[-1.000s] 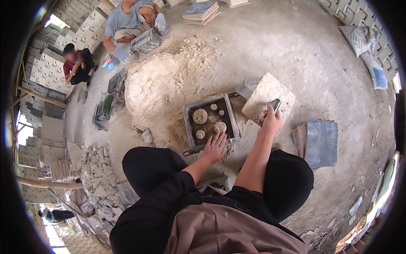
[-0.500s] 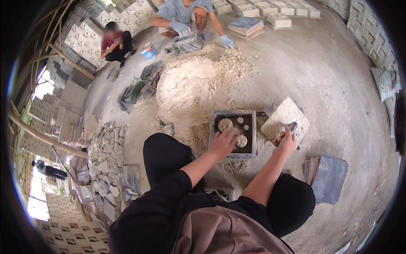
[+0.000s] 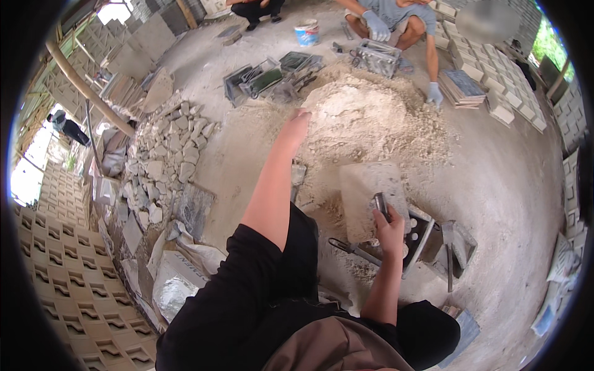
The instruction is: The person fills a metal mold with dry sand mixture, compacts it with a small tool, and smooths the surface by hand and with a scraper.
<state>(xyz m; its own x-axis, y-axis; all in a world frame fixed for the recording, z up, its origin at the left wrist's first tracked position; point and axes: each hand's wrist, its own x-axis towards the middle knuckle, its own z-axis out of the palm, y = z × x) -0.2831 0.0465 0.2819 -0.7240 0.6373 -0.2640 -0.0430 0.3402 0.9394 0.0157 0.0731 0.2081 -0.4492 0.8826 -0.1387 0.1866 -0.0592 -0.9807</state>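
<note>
My left hand [image 3: 299, 127] reaches far out to the left edge of the pale powder heap [image 3: 359, 111]. Its fingers look drawn together; whatever they may hold is hidden. With my right hand [image 3: 388, 227] I grip the dark rounded handle [image 3: 380, 204] on a flat, dusty square board [image 3: 359, 185]. That board lies tilted over part of the rectangular mould frame [image 3: 422, 238], just in front of me. Small round pegs [image 3: 413, 226] show inside the mould beside my right wrist, while the rest of its inside is covered by the board and my arm.
Across the heap a person in grey with gloved hands [image 3: 435, 94] squats by a metal mould [image 3: 377, 57]. More moulds [image 3: 266, 80] lie left of the heap. Broken pieces [image 3: 164, 161] are piled at left. An angled metal piece [image 3: 456, 247] stands right of the mould.
My left hand has gone from the mould out to the powder heap. My right hand has brought the board from beside the mould to over it. The view has turned left.
</note>
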